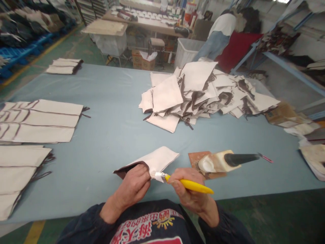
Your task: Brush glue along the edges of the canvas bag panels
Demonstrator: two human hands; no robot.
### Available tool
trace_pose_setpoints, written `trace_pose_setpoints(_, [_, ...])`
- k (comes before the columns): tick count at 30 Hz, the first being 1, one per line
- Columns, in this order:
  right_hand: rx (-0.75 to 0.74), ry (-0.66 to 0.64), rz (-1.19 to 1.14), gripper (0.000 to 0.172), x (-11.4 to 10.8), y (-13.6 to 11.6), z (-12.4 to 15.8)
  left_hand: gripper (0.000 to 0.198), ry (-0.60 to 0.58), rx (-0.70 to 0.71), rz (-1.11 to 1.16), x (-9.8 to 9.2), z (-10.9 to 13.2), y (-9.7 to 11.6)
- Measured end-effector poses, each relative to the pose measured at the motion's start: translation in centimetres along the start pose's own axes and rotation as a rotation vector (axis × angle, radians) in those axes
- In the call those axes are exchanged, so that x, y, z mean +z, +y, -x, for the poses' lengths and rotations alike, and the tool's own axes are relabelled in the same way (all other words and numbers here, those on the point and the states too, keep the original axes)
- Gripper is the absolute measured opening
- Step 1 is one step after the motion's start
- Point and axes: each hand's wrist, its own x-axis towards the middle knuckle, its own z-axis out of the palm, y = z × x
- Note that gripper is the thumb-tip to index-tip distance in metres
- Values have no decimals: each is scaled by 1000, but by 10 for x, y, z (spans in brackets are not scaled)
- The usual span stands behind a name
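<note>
Left hand [134, 184] and right hand [189, 189] work over a blue-covered worktable [109, 101].

Near its front edge, a cream fabric pouch [162, 157] is held at the mouth [127, 170] by the left; the right grips a yellow-handled brush [196, 186], bristles [159, 177] at the pouch's edge. Neat work likely wants steady pouch, light strokes.

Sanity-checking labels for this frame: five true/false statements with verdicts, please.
1. The right hand grips a yellow-handled brush. True.
2. The left hand rests on the large heap of pouches. False: the left hand is at the dark-lined opening of a single cream pouch, apart from the large heap of pouches.
3. The cream container stands left of that pouch. False: the cream container is to its right.
4. The large heap lies beyond both hands. True.
5. The tabletop is red. False: the tabletop is blue-grey.
</note>
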Motion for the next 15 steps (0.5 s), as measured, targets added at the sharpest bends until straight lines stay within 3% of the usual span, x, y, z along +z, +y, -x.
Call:
trace_pose_setpoints(5, [48,39,66,31,-6,2,2,24,5,-8,-5,4,-1,1])
trace_pose_setpoints(10, [58,13,-28,38,2,-6,2,20,11,-8,31,6,-2,0])
trace_pose_setpoints(15, [148,119,47,36,-1,0,2,25,25,-11,7,4,-3,0])
